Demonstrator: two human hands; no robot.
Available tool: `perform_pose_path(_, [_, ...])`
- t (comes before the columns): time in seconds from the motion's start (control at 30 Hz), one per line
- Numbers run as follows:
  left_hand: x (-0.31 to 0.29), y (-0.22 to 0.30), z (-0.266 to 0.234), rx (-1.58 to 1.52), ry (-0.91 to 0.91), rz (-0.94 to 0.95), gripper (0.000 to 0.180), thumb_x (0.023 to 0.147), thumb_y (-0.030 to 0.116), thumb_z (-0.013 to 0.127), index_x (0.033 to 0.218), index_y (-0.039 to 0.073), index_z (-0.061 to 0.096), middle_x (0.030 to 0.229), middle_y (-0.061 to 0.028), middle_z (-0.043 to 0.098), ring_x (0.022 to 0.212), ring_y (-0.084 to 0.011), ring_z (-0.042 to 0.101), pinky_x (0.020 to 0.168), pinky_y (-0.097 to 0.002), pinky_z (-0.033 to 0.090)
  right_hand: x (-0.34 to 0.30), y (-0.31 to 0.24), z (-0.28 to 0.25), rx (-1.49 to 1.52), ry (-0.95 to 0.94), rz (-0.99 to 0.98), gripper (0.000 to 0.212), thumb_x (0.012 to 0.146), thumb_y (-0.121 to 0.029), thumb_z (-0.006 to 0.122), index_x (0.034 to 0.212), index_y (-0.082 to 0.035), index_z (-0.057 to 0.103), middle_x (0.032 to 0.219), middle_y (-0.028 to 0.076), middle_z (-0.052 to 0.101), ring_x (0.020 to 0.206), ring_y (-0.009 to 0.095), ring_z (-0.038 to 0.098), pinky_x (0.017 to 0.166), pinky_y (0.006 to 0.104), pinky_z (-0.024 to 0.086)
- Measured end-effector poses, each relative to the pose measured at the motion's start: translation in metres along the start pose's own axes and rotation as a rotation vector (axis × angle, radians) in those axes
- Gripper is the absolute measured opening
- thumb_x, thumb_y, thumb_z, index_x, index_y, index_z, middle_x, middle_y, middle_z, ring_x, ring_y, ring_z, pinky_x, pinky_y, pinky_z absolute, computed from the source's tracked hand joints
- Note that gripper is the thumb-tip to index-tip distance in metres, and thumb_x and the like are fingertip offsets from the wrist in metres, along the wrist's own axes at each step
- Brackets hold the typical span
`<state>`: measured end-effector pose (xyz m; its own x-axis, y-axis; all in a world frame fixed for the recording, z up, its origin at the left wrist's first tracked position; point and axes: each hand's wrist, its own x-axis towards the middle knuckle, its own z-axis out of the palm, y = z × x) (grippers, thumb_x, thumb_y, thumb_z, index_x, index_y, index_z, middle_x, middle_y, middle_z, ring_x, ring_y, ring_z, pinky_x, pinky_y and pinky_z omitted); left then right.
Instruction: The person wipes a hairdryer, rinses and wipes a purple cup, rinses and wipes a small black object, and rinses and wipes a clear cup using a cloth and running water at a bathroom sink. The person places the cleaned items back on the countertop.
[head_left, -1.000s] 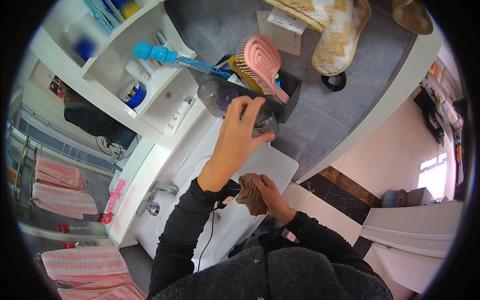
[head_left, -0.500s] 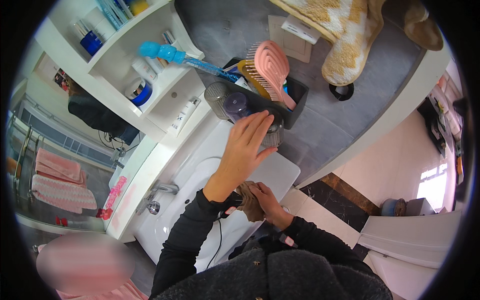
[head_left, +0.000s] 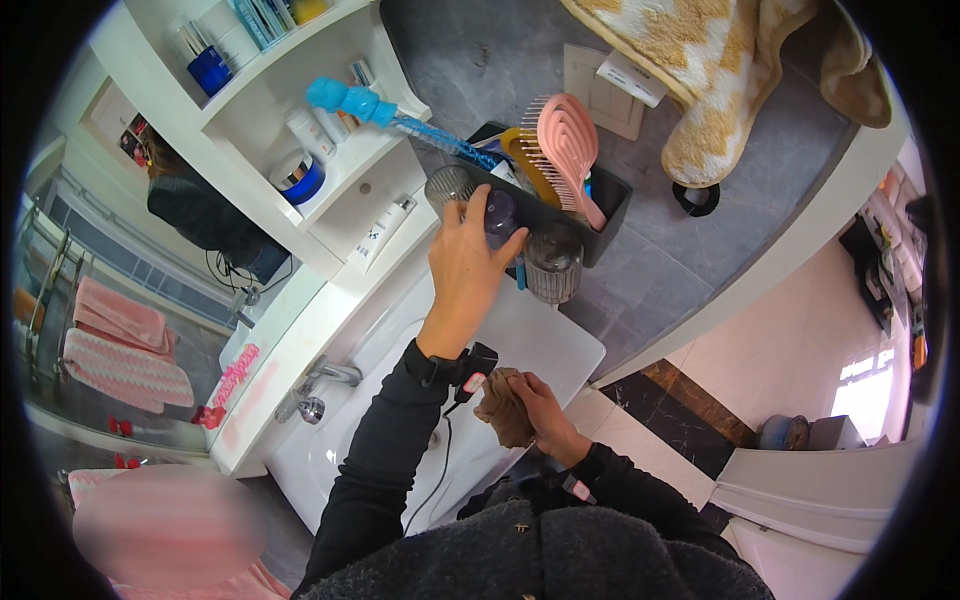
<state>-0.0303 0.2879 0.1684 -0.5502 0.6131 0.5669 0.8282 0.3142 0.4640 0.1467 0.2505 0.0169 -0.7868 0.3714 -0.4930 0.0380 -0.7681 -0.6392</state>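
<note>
My left hand [head_left: 468, 265] reaches over the sink to a wall-mounted dark rack [head_left: 612, 222]. Its fingers and thumb close round a dark purple cup [head_left: 501, 214], the middle one of three at the rack's front. A clear ribbed cup [head_left: 449, 184] is on the left of it, partly behind my fingers, and a grey ribbed cup [head_left: 554, 265] is on the right. Lower down, above the sink's near edge, my right hand [head_left: 548, 418] is wrapped round a crumpled brown cloth [head_left: 507, 408]. A bit of something blue shows beneath the purple cup.
A pink hairbrush [head_left: 568, 145] and a blue-handled brush [head_left: 350, 100] stick up from the rack. The white sink [head_left: 560, 340] has a chrome faucet [head_left: 325, 380] at left. A white tube [head_left: 385, 230] lies on the ledge below shelves. A yellow-and-white towel [head_left: 720, 110] hangs at upper right.
My left hand has moved left from the grey ribbed cup to the purple cup and closed round it. My right hand keeps the cloth, which has shifted slightly.
</note>
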Motion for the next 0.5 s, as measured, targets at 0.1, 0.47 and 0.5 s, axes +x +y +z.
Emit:
perform_pose_path(0.1, [0.010,0.009,-0.011,0.036,0.061,0.029,0.062,0.073,0.032,0.081,0.125,0.008,0.059,0.101,-0.0164,0.059,0.083,-0.0376,0.065,0.071,-0.0435,0.052,-0.001,0.001,0.000,0.065,-0.022,-0.011,0.027,0.100,-0.025,0.055,0.112,-0.002,0.054,0.099,0.006,0.061,0.089,0.015,0.062,0.078,0.0302,0.052])
perform_pose_path(0.47, [-0.096,-0.045,-0.110,-0.935,-0.037,-0.485,0.056,0.090,0.005,0.062,0.142,0.007,0.043,0.117,-0.0057,0.055,0.097,-0.0112,0.058,0.074,-0.0244,0.052,0.017,0.022,-0.002,-0.249,-0.131,-0.023,0.020,0.098,-0.020,0.055,0.110,-0.004,0.054,0.101,0.005,0.059,0.090,0.013,0.059,0.079,0.0291,0.050])
perform_pose_path(0.5, [-0.126,-0.057,-0.116,-1.027,-0.087,-0.712,0.051,0.092,0.007,0.059,0.141,0.006,0.043,0.122,-0.0072,0.053,0.104,-0.0141,0.059,0.079,-0.0284,0.056,0.021,0.026,-0.001,-0.310,-0.192,-0.049,0.017,0.097,-0.019,0.057,0.106,-0.005,0.054,0.098,0.004,0.058,0.089,0.013,0.058,0.078,0.0287,0.049])
